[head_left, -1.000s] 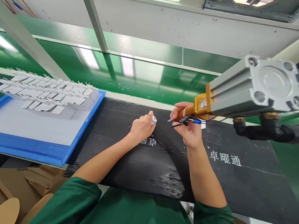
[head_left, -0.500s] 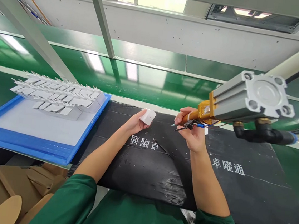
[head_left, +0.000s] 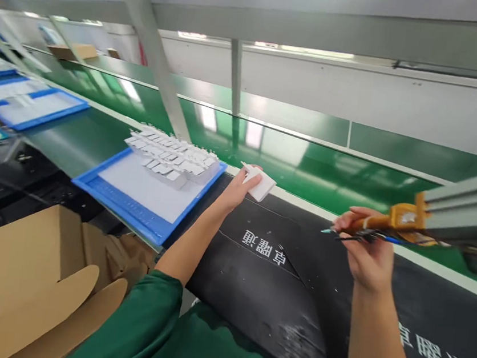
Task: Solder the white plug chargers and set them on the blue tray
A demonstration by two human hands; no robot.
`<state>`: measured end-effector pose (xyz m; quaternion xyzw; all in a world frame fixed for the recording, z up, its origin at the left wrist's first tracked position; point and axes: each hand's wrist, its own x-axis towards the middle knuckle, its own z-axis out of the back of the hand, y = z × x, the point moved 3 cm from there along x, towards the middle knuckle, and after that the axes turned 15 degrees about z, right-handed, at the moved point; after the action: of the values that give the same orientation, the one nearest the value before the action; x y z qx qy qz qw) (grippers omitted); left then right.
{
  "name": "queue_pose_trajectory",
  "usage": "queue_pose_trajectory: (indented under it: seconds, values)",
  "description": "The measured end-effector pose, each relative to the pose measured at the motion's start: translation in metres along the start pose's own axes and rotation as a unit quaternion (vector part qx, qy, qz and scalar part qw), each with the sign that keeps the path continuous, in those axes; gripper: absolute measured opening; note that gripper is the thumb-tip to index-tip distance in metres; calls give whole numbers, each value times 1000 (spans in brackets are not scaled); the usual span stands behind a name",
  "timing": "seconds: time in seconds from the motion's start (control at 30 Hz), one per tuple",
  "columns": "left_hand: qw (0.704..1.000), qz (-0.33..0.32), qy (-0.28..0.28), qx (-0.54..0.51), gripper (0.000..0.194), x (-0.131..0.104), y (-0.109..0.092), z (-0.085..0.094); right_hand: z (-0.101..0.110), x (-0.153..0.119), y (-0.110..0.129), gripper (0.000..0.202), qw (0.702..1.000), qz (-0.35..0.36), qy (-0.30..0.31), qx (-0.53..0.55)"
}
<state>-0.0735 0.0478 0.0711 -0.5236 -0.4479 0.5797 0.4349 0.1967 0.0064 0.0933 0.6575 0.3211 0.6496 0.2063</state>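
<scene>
My left hand is closed on a white plastic piece, held above the back edge of the black mat, right of the blue tray. My right hand grips the orange front part of a tool, whose thin tip points left over the mat. The tool's grey metal cylinder extends right, out of frame. Rows of white plastic parts with thin prongs stand on the tray's white sheet.
More blue trays lie at the far left. Cardboard boxes sit below the bench at the lower left. A slanted metal post rises behind the tray. Behind the mat runs a shiny green surface.
The view has swung left, showing more trays. The white piece in my left hand has turned and now lies closer to the tray. My right hand still holds the tool.
</scene>
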Motion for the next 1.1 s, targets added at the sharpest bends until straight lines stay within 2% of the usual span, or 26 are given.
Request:
queue_pose_trajectory:
  seconds: [0.07, 0.1, 0.13, 0.2, 0.23, 0.3, 0.4, 0.5, 0.6, 0.67, 0.77, 0.87, 1.1]
  values:
    - [987, -74, -87, 117, 42, -17, -15, 25, 4, 2, -2, 37, 1000, -3, -13, -5]
    - [967, -94, -136, 192, 43, -25, -18, 37, 5, 3, -3, 37, 1000, -6, -19, -7]
    - [938, -105, -185, 272, 43, -33, -17, 48, 7, 3, -3, 38, 1000, -9, -25, -11]
    - [859, -106, -263, 427, 42, -44, -5, 70, 8, 4, -4, 39, 999, -20, -33, -21]
    - [820, -98, -285, 487, 40, -46, 4, 81, 9, 4, -4, 40, 999, -26, -36, -26]
    - [765, -73, -291, 570, 39, -46, 26, 103, 9, 4, -5, 40, 998, -39, -41, -35]
    - [723, -36, -307, 617, 41, -36, 49, 137, 9, 5, -5, 39, 997, -51, -47, -44]
    - [709, -24, -314, 630, 43, -21, 57, 155, 9, 6, -5, 40, 996, -53, -57, -42]
    - [699, -15, -341, 629, 45, -10, 59, 161, 9, 6, -4, 42, 995, -58, -68, -42]
    - [696, -10, -375, 612, 53, -7, 59, 164, 10, 6, -3, 42, 994, -63, -71, -46]
    - [713, 1, -400, 576, 65, -7, 63, 169, 10, 6, -2, 43, 993, -71, -79, -43]
    - [732, 8, -406, 546, 66, -8, 68, 175, 9, 7, -1, 44, 993, -77, -87, -36]
    - [718, 52, -443, 535, 69, -8, 69, 186, 7, 9, 2, 43, 991, -84, -90, -47]
